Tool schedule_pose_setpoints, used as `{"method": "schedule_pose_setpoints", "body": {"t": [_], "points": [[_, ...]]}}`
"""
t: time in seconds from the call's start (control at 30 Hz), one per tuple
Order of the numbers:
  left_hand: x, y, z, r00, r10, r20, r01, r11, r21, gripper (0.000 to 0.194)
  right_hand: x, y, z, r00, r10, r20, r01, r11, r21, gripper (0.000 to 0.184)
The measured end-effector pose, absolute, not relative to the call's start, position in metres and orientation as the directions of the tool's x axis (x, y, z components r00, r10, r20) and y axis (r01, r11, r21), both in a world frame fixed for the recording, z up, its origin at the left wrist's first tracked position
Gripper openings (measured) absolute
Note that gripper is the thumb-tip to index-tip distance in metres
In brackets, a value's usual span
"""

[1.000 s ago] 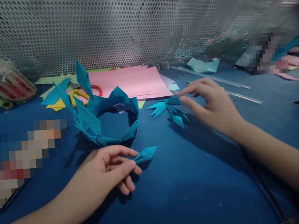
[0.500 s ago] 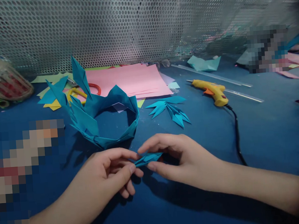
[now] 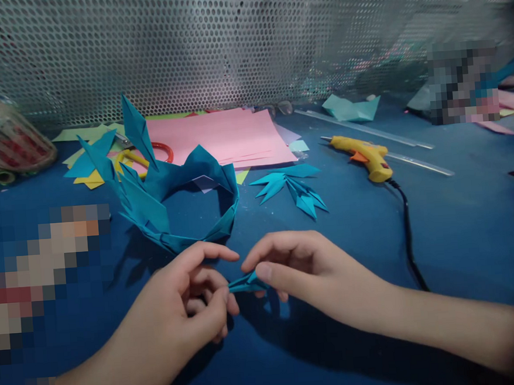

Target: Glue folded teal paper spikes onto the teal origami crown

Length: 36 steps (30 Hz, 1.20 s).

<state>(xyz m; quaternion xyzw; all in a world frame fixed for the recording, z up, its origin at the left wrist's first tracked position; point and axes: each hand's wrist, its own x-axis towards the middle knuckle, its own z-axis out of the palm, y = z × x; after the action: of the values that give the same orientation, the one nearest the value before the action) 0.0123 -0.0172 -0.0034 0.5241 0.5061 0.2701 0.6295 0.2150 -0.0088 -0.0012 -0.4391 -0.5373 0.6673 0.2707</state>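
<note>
- The blue piece (image 3: 244, 283) is lying between your hands, near the paper ring (image 3: 201, 164).
- Your left hand (image 3: 180, 300) is pinching one end, grip closed; your right hand (image 3: 306, 265) is clasping the other, thumb uppermost.
- You're best pressing lightly, supporting both ends and sparing the folds.
- The glue gun (image 3: 362, 156) is resting well apart.

paper ring (image 3: 200, 163) left of cluster (image 3: 302, 194) | glue gun (image 3: 371, 160) right of cluster | sheets (image 3: 227, 137) behind
</note>
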Motion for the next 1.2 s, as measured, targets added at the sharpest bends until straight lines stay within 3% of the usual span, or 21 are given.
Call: {"method": "schedule_pose_setpoints", "body": {"t": [0.13, 0.47, 0.67, 0.87, 1.07, 1.2], "points": [[0.009, -0.018, -0.007, 0.334, 0.896, -0.293, 0.188, 0.242, 0.952, 0.026, 0.214, -0.007, -0.001, -0.46, 0.813, -0.357, 0.09, -0.357, -0.93, 0.024], [0.007, -0.015, -0.015, 0.307, 0.9, -0.309, 0.109, 0.289, 0.951, 0.027, 0.212, -0.007, -0.003, -0.464, 0.801, -0.379, 0.069, -0.394, -0.917, 0.013], [0.009, -0.015, -0.01, 0.289, 0.89, -0.354, 0.1, 0.34, 0.935, 0.026, 0.21, -0.013, -0.003, -0.455, 0.827, -0.331, 0.096, -0.324, -0.941, 0.016], [0.009, -0.012, -0.007, 0.293, 0.878, -0.378, 0.161, 0.345, 0.925, 0.013, 0.209, -0.016, -0.005, -0.451, 0.853, -0.262, 0.115, -0.236, -0.965, 0.017], [0.015, -0.012, -0.002, 0.282, 0.882, -0.378, 0.15, 0.349, 0.925, 0.013, 0.21, -0.017, -0.004, -0.469, 0.846, -0.253, 0.123, -0.221, -0.967, 0.013], [0.022, -0.018, 0.006, 0.187, 0.902, -0.39, 0.158, 0.365, 0.918, 0.011, 0.207, -0.017, -0.004, -0.467, 0.848, -0.251, 0.092, -0.236, -0.967, 0.011]]}}
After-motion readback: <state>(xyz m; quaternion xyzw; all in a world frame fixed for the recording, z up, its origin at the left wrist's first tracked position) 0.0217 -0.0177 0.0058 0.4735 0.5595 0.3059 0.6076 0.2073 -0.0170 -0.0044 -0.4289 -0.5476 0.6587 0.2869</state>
